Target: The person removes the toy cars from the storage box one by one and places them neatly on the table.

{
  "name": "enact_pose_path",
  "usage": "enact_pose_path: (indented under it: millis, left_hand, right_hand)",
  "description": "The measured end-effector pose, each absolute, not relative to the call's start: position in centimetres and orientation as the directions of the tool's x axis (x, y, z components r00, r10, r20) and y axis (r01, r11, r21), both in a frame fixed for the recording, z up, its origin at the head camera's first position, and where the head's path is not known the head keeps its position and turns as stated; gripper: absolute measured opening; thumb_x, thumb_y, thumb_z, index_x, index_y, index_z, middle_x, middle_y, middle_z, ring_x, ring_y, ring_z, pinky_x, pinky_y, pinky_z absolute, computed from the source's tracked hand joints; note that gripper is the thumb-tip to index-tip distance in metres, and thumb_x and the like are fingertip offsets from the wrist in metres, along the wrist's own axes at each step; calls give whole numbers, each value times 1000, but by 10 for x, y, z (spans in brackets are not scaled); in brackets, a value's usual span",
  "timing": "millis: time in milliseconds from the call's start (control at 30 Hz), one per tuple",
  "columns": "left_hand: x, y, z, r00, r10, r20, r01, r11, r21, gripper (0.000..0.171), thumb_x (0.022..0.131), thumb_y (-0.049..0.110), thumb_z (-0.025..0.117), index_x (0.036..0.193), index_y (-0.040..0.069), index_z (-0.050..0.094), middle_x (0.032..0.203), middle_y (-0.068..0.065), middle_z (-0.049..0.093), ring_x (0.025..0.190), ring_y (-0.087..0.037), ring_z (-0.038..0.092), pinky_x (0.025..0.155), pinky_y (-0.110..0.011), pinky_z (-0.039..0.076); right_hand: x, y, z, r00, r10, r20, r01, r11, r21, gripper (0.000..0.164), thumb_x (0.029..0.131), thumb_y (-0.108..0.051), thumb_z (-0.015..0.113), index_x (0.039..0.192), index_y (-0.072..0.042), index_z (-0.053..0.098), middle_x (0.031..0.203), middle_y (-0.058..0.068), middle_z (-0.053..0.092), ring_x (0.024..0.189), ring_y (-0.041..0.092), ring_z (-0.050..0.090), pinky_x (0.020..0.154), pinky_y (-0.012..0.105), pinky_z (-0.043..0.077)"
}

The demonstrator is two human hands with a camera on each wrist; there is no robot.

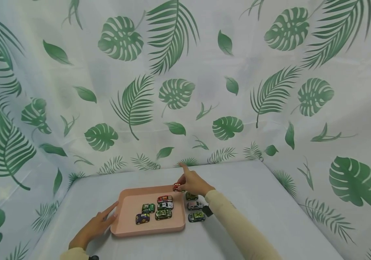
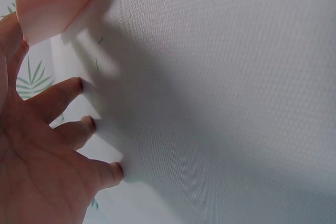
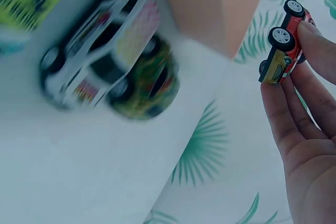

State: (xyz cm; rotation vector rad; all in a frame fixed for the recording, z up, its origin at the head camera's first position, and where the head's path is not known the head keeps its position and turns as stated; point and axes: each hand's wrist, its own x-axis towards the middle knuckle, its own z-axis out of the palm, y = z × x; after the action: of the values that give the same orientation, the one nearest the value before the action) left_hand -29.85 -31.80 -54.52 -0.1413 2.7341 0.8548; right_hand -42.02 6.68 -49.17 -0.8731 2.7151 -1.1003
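Observation:
My right hand (image 1: 195, 182) pinches a small red toy car (image 3: 286, 45) between thumb and fingers, over the back right corner of a pink tray (image 1: 125, 216). Alongside the tray's left wall is my left hand (image 1: 95, 225). Its thumb and forefinger are at the wall, and in the left wrist view the other fingertips (image 2: 115, 174) rest on the table. Inside the tray sit a red car (image 1: 165, 199), a white car (image 1: 165, 206), a green car (image 1: 148, 208), a camouflage car (image 1: 163, 214) and a dark blue car (image 1: 142, 218).
Right of the tray, a camouflage car (image 1: 191, 196), a white car (image 1: 194, 205) and a yellow-green car (image 1: 196, 216) stand in a column on the white table (image 1: 237, 202). Leaf-patterned sheets (image 1: 201, 108) hang behind the table and at both sides.

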Motion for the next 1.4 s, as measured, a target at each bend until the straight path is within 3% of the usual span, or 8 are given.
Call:
enact_pose_path:
  millis: [367,533,900,1400]
  left_hand:
    - [-298,-319,-545,-959,-3,-282,-164,819,550,68,99,59,39,154,19,30,150,-28,33,134,-61,25,100,-77,25]
    - [-297,-318,-544,-961,5,-276,-154,820,551,69,99,59,39,154,19,30,150,-29,34,133,-61,27,99,-77,26]
    - [-298,-319,-546,-950,-29,-309,-200,818,539,72,97,64,39,154,20,30,151,-30,31,135,-63,16,99,-79,21]
    - [-299,-320,-549,-955,-27,-295,-191,818,543,69,99,61,39,155,21,29,152,-29,30,135,-63,14,100,-79,20]
  right_hand:
    - [-427,102,-499,-865,-488,118,-437,618,-654,102,82,-10,80,155,-15,9,92,-6,71,82,6,66,82,35,56]
    - [-429,119,-502,-869,-479,127,-436,616,-656,102,81,-8,80,155,-15,10,94,-3,71,82,7,66,78,34,57]
    - [-431,155,-513,-903,-419,94,-375,664,-647,102,79,-4,81,155,-13,13,92,-4,71,81,8,65,76,33,57]
    - [-429,172,-530,-904,-420,80,-371,679,-633,100,77,-1,81,154,-12,18,92,-1,71,84,10,64,84,40,54]
